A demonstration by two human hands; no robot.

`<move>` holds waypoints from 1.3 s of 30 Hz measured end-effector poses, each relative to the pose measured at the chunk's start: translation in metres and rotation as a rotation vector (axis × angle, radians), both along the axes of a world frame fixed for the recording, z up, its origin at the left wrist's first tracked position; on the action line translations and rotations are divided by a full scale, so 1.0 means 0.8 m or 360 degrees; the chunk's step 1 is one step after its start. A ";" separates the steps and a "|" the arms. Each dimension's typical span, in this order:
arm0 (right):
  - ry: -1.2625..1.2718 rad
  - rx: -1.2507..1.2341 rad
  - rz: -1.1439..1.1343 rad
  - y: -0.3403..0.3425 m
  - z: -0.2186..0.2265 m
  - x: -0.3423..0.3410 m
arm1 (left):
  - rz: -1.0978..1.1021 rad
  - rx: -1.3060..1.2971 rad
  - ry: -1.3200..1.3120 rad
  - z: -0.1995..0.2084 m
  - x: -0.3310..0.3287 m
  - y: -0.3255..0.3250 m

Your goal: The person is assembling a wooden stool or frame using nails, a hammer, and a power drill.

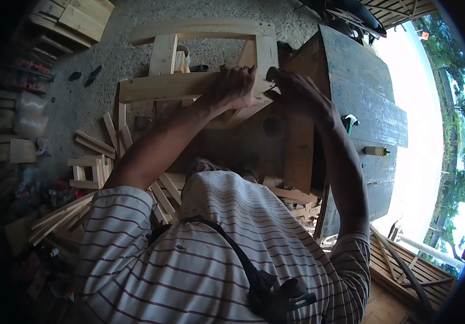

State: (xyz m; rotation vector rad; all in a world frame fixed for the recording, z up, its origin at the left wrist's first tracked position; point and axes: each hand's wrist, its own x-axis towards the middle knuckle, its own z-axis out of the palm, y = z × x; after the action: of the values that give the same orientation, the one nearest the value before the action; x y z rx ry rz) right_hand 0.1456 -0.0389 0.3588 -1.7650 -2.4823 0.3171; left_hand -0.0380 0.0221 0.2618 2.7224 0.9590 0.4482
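A pale wooden frame (162,86) made of flat rails and legs stands in front of me, beside a dark-topped bench. My left hand (238,86) is closed over the near rail, close to its right end. Just to the right, at the frame's near right corner, my right hand (305,97) has its fingers curled. Between its thumb and fingers there seems to be a small dark piece, too unclear to name. The fingertips of this hand are at the corner joint; whether they touch the wood I cannot tell.
On the dark bench (359,81) at the right lie a green-handled tool (350,123) and a small bottle (376,151). Loose wooden strips (73,213) and a small wooden frame (88,171) are on the left floor. A pair of dark slippers (93,76) lies farther off.
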 end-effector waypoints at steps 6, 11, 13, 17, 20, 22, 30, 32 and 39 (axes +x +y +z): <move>-0.0274 0.0046 0.0137 -0.004 0.014 0.038 | 0.0000 -0.0113 0.0099 0.001 0.000 0.003; -0.0118 -0.0081 -0.0135 -0.007 -0.009 0.021 | 0.0024 -0.0015 -0.0042 0.001 0.000 0.000; -0.0119 -0.0057 -0.0124 -0.006 -0.013 0.018 | 0.0006 -0.0007 -0.0008 0.001 -0.001 0.000; -0.0097 -0.0030 -0.0059 -0.002 -0.022 0.027 | -0.0012 -0.0003 -0.0013 -0.004 0.000 0.002; 0.0086 -0.0026 0.0025 0.003 -0.037 0.026 | -0.0024 -0.0016 -0.0070 -0.007 0.001 0.004; 0.0006 -0.0053 -0.0042 0.006 -0.048 0.018 | -0.0068 -0.0038 -0.0086 -0.007 0.002 0.004; 0.0561 0.0033 -0.0071 -0.026 -0.048 0.041 | -0.0118 -0.0099 -0.0141 0.010 0.004 -0.001; 0.0847 0.0092 -0.0140 -0.055 -0.063 0.052 | -0.0048 -0.0084 -0.0002 0.010 0.007 -0.001; 0.1440 0.0989 -0.1174 -0.099 -0.221 -0.072 | -0.0094 -0.0104 -0.0024 0.004 0.015 0.006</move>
State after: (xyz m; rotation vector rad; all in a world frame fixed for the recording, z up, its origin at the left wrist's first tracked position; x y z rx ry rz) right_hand 0.0880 -0.1184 0.1821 -1.5871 -1.0666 0.1788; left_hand -0.0263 0.0272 0.2649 2.6771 0.8712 0.4190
